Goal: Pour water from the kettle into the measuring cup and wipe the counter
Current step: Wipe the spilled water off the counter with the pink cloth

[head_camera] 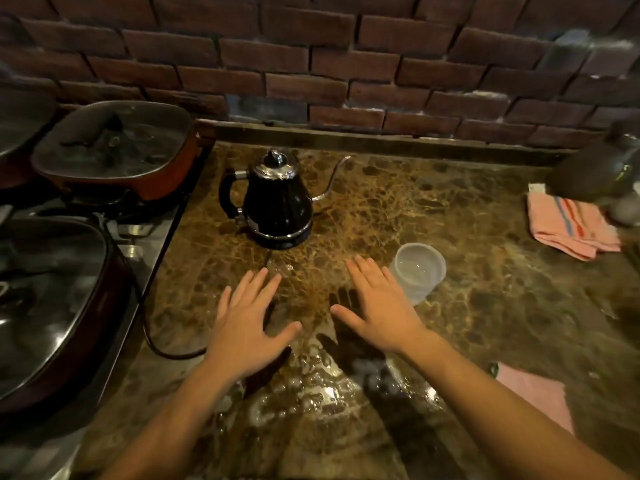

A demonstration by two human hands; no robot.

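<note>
Both hands, left hand (246, 327) and right hand (377, 306), hover flat with fingers spread over the marble tabletop (485, 306). Black gooseneck kettle (277, 199) stands upright behind them, spout pointing right (handle left), and the clear measuring cup (417, 271) sits just beside the right hand.

No readable text, labels, brands or numbers anywhere in frame. Small white tag on pink towel (571, 227), right edge of frame: too blurred to read. Kettle (277, 199), upper centre: no legible marking.

A home kitchen: a brown marble bench (450, 209) against a brick wall (311, 57), 2 lidded pans (114, 150) on a stove (138, 233), an electric kettle (277, 199), folded cloths (568, 226).
</note>
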